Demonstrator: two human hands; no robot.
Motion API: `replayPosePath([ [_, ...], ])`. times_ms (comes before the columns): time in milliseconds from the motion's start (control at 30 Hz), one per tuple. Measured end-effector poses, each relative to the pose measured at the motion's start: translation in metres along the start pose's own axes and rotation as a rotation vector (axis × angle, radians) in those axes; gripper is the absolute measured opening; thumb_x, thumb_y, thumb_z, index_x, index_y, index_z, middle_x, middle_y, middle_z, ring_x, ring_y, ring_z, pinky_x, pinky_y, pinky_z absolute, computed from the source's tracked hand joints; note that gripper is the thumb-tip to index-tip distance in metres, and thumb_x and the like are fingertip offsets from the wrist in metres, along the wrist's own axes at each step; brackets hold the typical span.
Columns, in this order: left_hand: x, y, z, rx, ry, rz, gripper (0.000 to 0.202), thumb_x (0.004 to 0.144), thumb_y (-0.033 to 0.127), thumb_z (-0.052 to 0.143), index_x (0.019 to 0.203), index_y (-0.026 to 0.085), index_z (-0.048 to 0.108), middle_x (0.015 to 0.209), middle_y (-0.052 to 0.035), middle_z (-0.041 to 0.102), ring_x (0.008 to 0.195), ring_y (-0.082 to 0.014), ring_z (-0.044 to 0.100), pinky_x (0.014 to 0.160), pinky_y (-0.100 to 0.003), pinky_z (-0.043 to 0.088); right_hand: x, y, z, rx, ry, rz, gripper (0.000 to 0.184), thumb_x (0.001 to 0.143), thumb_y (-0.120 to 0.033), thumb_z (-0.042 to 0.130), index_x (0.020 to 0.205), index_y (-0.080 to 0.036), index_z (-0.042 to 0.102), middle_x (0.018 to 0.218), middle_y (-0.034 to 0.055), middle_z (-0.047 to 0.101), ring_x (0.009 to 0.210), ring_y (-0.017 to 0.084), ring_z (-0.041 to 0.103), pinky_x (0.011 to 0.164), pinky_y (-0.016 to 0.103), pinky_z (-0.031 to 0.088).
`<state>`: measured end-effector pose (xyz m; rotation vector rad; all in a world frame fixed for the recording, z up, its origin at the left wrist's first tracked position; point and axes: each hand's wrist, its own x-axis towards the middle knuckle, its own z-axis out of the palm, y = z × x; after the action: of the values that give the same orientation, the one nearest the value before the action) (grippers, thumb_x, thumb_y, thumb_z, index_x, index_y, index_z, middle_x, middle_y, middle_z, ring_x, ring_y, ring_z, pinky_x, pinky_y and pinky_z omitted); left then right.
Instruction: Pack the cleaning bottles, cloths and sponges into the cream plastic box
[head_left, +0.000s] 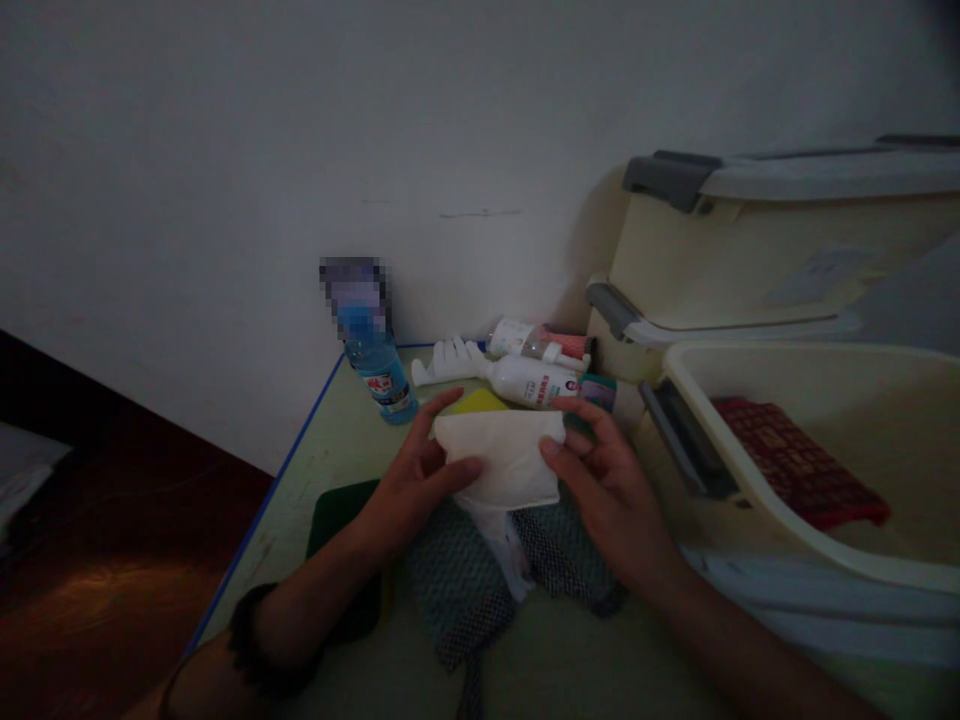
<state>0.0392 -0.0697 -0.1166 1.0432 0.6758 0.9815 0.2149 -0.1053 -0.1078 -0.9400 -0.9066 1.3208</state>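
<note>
Between my hands is a folded white piece (499, 460), soft like cloth or paper; its exact kind cannot be made out. My left hand (420, 480) pinches its left side, thumb in front. My right hand (607, 480) grips the right edge between thumb and fingers. Below it, a grey-green knitted item (457, 575) lies on the table, with a thin whitish, see-through strip (504, 550) over it. A bit of something yellow (480, 402) shows behind the white piece.
On the table (300, 470) stands a bottle of blue liquid (382, 375). A white glove (454, 362), a white bottle (529, 380) and a clear bottle (517, 338) lie near the wall. A dark green item (337, 510) is at left. An open cream bin (750, 380) holds red cloth (799, 460).
</note>
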Motion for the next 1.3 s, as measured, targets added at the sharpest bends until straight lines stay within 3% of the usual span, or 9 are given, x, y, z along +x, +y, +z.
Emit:
replayPosePath([
  [133,-0.002,0.005,0.002,0.159,-0.034,-0.134,0.038,0.07,0.024,0.075,0.104,0.015,0.061,0.092,-0.0064,0.071,0.079,-0.0187,0.066,0.069,-0.028,0.052,-0.001,-0.001,0.001,-0.056,-0.011,0.045,0.025,0.083,-0.03,0.058,0.104,-0.025,0.048,0.084,0.0004,0.07,0.063,0.014,0.064,0.055,0.026,0.051],
  [233,-0.004,0.008,0.004,0.193,-0.056,-0.18,0.025,0.072,0.024,0.072,0.094,0.014,0.066,0.084,-0.0055,0.073,0.069,-0.0166,0.066,0.062,-0.026,0.051,-0.001,0.002,0.0,-0.132,-0.015,0.025,0.025,0.084,-0.032,0.055,0.106,-0.025,0.046,0.085,0.0008,0.067,0.066,0.015,0.063,0.057,0.027,0.051],
  [300,-0.005,0.009,0.005,0.178,-0.044,-0.179,0.024,0.072,0.023,0.072,0.093,0.014,0.067,0.083,-0.0055,0.073,0.066,-0.0159,0.065,0.06,-0.026,0.051,0.0,0.006,-0.003,-0.244,0.025,-0.07,0.027,0.083,-0.031,0.057,0.107,-0.027,0.045,0.091,0.0009,0.062,0.076,0.016,0.061,0.065,0.029,0.051],
  [433,-0.005,0.007,0.006,0.131,-0.019,-0.192,0.023,0.073,0.024,0.072,0.093,0.013,0.067,0.08,-0.0056,0.073,0.066,-0.0164,0.066,0.064,-0.028,0.051,0.0,0.009,-0.009,-0.645,0.143,-0.393,0.021,0.08,-0.024,0.061,0.097,-0.027,0.048,0.094,0.0011,0.049,0.082,0.017,0.051,0.074,0.033,0.045],
  [567,-0.003,0.004,0.004,0.079,0.01,-0.187,0.028,0.074,0.027,0.07,0.097,0.012,0.067,0.081,-0.007,0.073,0.065,-0.0159,0.066,0.064,-0.027,0.051,-0.006,0.005,-0.007,-0.93,0.018,-0.581,0.01,0.087,-0.019,0.052,0.094,-0.024,0.056,0.096,0.0043,0.049,0.095,0.02,0.049,0.08,0.037,0.043],
  [667,0.0,0.003,0.002,-0.008,0.036,-0.172,0.03,0.073,0.035,0.069,0.09,0.01,0.069,0.076,-0.0078,0.072,0.064,-0.0168,0.065,0.062,-0.026,0.049,-0.01,0.003,-0.005,-0.999,-0.084,-0.574,0.015,0.09,-0.021,0.049,0.103,-0.024,0.055,0.099,0.0056,0.055,0.097,0.022,0.05,0.083,0.04,0.042],
  [833,0.0,0.004,0.001,-0.057,-0.024,-0.151,0.025,0.074,0.032,0.067,0.088,0.012,0.07,0.078,-0.0067,0.071,0.072,-0.0181,0.065,0.069,-0.026,0.048,-0.01,0.008,-0.005,-1.025,-0.087,-0.532,0.018,0.09,-0.026,0.05,0.108,-0.023,0.051,0.107,0.0066,0.058,0.103,0.023,0.05,0.089,0.044,0.038],
  [1100,-0.003,0.004,0.005,0.094,-0.087,-0.119,0.022,0.075,0.019,0.07,0.097,0.017,0.068,0.083,-0.0029,0.071,0.071,-0.0144,0.065,0.066,-0.024,0.05,-0.01,0.013,-0.007,-0.968,-0.096,-0.487,0.039,0.084,-0.035,0.058,0.117,-0.022,0.043,0.118,0.0104,0.051,0.112,0.025,0.046,0.094,0.044,0.039],
  [1300,-0.004,0.001,0.004,0.289,-0.063,0.047,0.016,0.077,0.017,0.068,0.093,0.019,0.068,0.091,-0.0035,0.068,0.081,-0.0144,0.061,0.074,-0.026,0.048,-0.009,0.012,-0.005,-0.933,-0.143,-0.446,0.033,0.081,-0.035,0.061,0.108,-0.022,0.046,0.117,0.0097,0.05,0.112,0.025,0.046,0.094,0.044,0.04],
])
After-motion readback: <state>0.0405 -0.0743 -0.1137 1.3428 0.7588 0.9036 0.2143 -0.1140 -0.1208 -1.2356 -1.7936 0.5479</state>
